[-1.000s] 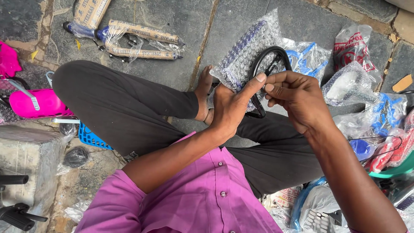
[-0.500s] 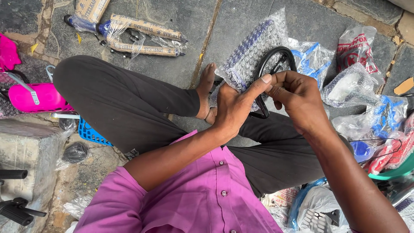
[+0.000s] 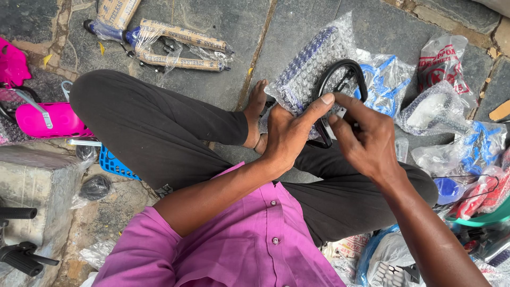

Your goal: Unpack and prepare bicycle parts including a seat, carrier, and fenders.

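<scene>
Fingers of the left hand (image 3: 287,133) are curled around the bottom of a black loop (image 3: 340,85), with the first finger stretched up along its rim, so this hand is gripping it. Going from left to right, the far left of the frame shows a pink plastic seat (image 3: 48,119) and a blue basket (image 3: 114,165) tucked by the person's knee. At the upper left lie long paper-wrapped rolls (image 3: 180,48) on the stone floor (image 3: 223,90). In the middle, a bare foot (image 3: 256,111) rests just beside a clear bag of small blue and white parts (image 3: 311,66), and the loop stands upright in front of that bag, over the crossed legs. Next comes the right hand (image 3: 366,141), which pinches something small at the loop's side; I cannot tell what it is. To do this well, I think the left hand should keep the loop steady while the right hand works slowly with small moves. At the right side sit more plastic bags (image 3: 441,103), some with blue pieces, packed close together near the right elbow. Open floor lies only at the top middle, so I think the hands should stay close above the lap.
</scene>
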